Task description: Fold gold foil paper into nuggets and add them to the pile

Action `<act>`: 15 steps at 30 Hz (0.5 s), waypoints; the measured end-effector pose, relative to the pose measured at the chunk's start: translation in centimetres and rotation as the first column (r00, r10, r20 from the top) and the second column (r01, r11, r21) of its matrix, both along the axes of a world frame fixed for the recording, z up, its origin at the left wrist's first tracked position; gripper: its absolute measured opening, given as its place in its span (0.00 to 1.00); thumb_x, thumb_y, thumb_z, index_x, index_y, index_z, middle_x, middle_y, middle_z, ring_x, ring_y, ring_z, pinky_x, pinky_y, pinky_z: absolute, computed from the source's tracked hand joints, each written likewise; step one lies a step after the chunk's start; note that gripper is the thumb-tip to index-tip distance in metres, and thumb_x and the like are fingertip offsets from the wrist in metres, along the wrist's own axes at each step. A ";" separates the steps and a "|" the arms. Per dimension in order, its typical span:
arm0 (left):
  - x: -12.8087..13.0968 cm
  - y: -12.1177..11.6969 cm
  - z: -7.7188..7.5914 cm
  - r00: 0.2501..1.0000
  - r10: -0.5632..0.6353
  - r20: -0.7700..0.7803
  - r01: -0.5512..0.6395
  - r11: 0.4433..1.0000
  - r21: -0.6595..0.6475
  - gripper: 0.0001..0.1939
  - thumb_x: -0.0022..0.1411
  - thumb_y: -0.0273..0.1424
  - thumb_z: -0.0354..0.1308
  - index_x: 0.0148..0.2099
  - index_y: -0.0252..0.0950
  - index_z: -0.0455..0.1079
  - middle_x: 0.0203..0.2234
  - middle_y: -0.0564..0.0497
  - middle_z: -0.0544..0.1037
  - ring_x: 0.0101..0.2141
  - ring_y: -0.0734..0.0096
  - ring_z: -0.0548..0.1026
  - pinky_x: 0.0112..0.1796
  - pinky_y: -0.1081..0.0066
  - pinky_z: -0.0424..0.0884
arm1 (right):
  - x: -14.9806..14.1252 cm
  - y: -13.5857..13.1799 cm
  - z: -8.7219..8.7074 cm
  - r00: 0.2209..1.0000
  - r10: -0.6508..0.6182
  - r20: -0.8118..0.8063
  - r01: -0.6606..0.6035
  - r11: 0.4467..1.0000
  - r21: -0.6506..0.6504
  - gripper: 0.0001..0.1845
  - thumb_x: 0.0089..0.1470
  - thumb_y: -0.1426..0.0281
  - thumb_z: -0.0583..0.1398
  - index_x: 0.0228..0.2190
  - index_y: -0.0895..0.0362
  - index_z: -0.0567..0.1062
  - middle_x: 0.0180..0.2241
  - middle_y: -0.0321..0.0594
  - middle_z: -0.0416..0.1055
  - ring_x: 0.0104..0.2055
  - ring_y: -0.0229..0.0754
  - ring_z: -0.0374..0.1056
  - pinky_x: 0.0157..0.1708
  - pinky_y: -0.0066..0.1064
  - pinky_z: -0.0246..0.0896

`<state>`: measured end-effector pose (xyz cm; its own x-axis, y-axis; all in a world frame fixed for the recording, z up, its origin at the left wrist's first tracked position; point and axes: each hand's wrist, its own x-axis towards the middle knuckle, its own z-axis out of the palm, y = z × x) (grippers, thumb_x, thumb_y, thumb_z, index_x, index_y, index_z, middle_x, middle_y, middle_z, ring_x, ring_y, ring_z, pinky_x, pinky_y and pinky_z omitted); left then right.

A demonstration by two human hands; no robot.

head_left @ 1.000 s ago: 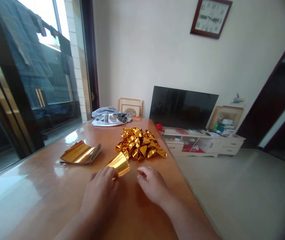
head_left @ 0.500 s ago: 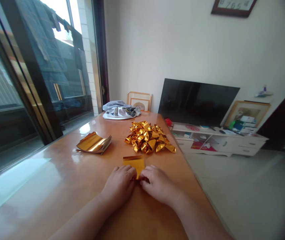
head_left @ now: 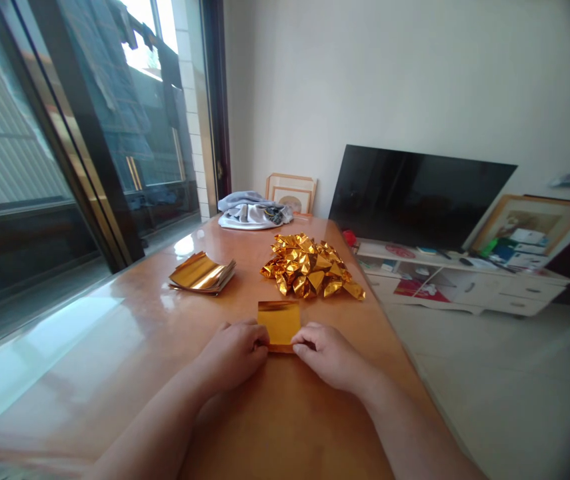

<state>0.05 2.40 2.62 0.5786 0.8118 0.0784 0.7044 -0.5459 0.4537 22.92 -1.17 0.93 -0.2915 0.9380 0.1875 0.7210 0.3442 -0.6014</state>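
A sheet of gold foil paper (head_left: 279, 323) lies on the table before me, its near edge turned up in a narrow fold. My left hand (head_left: 237, 350) pinches the near left corner between thumb and fingers. At the near right corner, my right hand (head_left: 325, 353) does the same, thumb and forefinger closed on the fold. Beyond the sheet, a heap of folded gold paper pieces (head_left: 309, 267) sits to the right. To the left lies a stack of flat gold foil sheets (head_left: 202, 272), slightly curled.
The glossy wooden table (head_left: 285, 427) runs away from me, its right edge near my right arm. Bundled grey cloth (head_left: 252, 212) rests at the far end. A television (head_left: 415, 197) stands on a white cabinet (head_left: 479, 287) to the right; glass sliding doors (head_left: 75, 133) are at left.
My hands have moved apart, from near the middle of the sheet's near edge out to its corners. The folded strip between them now shows. The camera view has shifted slightly.
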 end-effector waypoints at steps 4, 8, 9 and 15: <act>-0.1 0.4 -0.4 1.000 0.022 0.009 -0.021 1.000 -0.005 0.09 0.61 0.30 0.51 0.33 0.40 0.72 0.33 0.51 0.78 0.34 0.67 0.74 0.34 0.71 0.63 | -0.1 0.7 -1.1 0.993 -0.047 -0.107 0.044 0.999 -0.032 0.07 0.57 0.73 0.60 0.33 0.55 0.80 0.34 0.38 0.76 0.36 0.39 0.70 0.37 0.28 0.61; -0.2 1.0 -1.3 0.995 0.083 0.045 -0.082 0.996 -0.035 0.07 0.60 0.31 0.53 0.34 0.40 0.72 0.32 0.51 0.78 0.33 0.66 0.74 0.32 0.72 0.63 | -0.1 1.3 -2.5 0.972 -0.155 -0.176 0.140 0.986 -0.093 0.04 0.55 0.69 0.61 0.33 0.55 0.77 0.30 0.35 0.76 0.32 0.38 0.69 0.31 0.27 0.59; -0.2 1.1 -1.5 0.993 0.102 0.053 -0.100 0.994 -0.048 0.06 0.59 0.31 0.53 0.35 0.40 0.72 0.32 0.52 0.78 0.33 0.66 0.74 0.32 0.72 0.63 | -0.1 1.4 -2.7 0.967 -0.177 -0.181 0.159 0.981 -0.108 0.04 0.54 0.68 0.61 0.32 0.56 0.76 0.29 0.35 0.75 0.30 0.38 0.68 0.30 0.26 0.58; -0.3 1.7 -1.9 0.988 0.129 0.081 -0.123 0.989 -0.078 0.06 0.57 0.30 0.53 0.33 0.39 0.72 0.31 0.51 0.78 0.32 0.67 0.73 0.31 0.72 0.62 | 0.2 1.8 -3.1 0.961 -0.196 -0.197 0.170 0.975 -0.143 0.05 0.53 0.66 0.62 0.31 0.55 0.76 0.28 0.35 0.75 0.28 0.37 0.67 0.28 0.26 0.57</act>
<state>-0.26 4.07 0.70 0.4652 0.8831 0.0617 0.7222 -0.4189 0.5504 23.08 0.62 -2.12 -0.0796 0.9913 0.1052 0.6184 0.1319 -0.7747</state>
